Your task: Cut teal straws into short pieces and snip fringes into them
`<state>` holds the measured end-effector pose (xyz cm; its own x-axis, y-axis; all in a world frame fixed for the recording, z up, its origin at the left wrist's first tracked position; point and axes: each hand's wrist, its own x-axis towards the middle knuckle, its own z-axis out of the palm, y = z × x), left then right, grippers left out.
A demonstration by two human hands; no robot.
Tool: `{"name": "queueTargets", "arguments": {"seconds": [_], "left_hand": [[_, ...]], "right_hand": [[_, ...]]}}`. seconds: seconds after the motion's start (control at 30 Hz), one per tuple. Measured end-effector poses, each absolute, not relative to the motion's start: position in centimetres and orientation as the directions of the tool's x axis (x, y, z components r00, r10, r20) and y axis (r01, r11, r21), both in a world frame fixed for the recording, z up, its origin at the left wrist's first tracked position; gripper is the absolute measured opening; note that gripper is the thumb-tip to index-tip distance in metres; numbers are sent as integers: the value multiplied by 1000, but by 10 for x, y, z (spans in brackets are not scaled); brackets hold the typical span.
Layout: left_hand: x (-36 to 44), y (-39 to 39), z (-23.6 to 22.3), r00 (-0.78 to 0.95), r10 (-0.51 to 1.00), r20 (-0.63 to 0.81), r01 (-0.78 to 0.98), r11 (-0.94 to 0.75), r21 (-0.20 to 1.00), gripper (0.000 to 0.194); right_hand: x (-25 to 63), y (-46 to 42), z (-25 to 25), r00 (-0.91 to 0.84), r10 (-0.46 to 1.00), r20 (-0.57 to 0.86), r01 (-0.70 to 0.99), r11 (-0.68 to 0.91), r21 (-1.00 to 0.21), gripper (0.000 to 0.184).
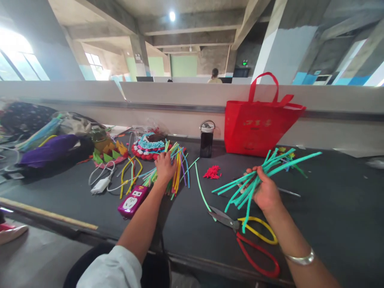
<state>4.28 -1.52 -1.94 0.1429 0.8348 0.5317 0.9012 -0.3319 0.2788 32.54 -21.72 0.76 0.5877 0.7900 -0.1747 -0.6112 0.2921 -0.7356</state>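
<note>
In my right hand (265, 190) is a loose bunch of turquoise-green pipe cleaners (288, 163), fanned out to both sides of my closed fingers. My left hand (165, 168) is on a heap of multicoloured pipe cleaners (180, 166), its fingers curled around some of them and partly hidden. One pale green pipe cleaner (201, 188) lies alone between the hands. Below my right hand rest large scissors (235, 225) with one yellow and one red handle, blades apart. A small pile of red bits (212, 172) sits on the dark table (192, 232).
A purple power socket (133, 201) and a white charger (101, 185) with cable lie left. Behind stand a flower-trimmed craft piece (150, 146), a black-and-white bottle (206, 140) and a red bag (255, 128). A low partition (180, 94) edges the table; a person (215, 76) sits beyond.
</note>
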Motion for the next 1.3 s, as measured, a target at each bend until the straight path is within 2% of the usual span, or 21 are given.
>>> {"name": "queueTargets", "arguments": {"seconds": [0.1, 0.17, 0.23, 0.4, 0.57, 0.7, 0.8, 0.9, 1.0, 1.17, 1.3], "left_hand": [[59, -22, -28, 436, 746, 503, 751, -610, 254, 43], [66, -24, -37, 572, 710, 411, 700, -684, 208, 44], [66, -23, -42, 627, 711, 317, 712, -689, 138, 45], [46, -11, -39, 587, 782, 211, 798, -602, 14, 36], [33, -9, -31, 503, 828, 247, 857, -515, -20, 45], [43, -20, -25, 434, 841, 323, 893, -450, -27, 40], [62, -38, -20, 528, 785, 324, 831, -556, -8, 36], [82, -63, -23, 721, 666, 191, 665, -743, 78, 34], [93, -86, -33, 805, 570, 164, 568, -820, 68, 36], [75, -79, -41, 751, 635, 180, 653, -755, -61, 35], [39, -37, -36, 700, 688, 192, 712, -696, -99, 36]], "right_hand": [[324, -221, 9, 559, 819, -132, -642, 326, -694, 24], [323, -220, 12, 541, 836, -93, -645, 341, -684, 24], [323, -220, 14, 535, 841, -74, -646, 351, -678, 23], [323, -219, 10, 519, 854, -46, -671, 373, -641, 19], [325, -214, 4, 474, 880, -21, -711, 369, -599, 15], [322, -211, 5, 468, 884, -9, -702, 365, -612, 16], [318, -210, 7, 452, 892, -10, -695, 345, -631, 17], [317, -211, 6, 443, 897, -10, -687, 333, -646, 20], [319, -211, 5, 447, 895, -12, -685, 334, -647, 21], [321, -211, 2, 446, 895, -29, -685, 320, -655, 22], [319, -210, -1, 442, 897, -27, -688, 319, -652, 21]]}}
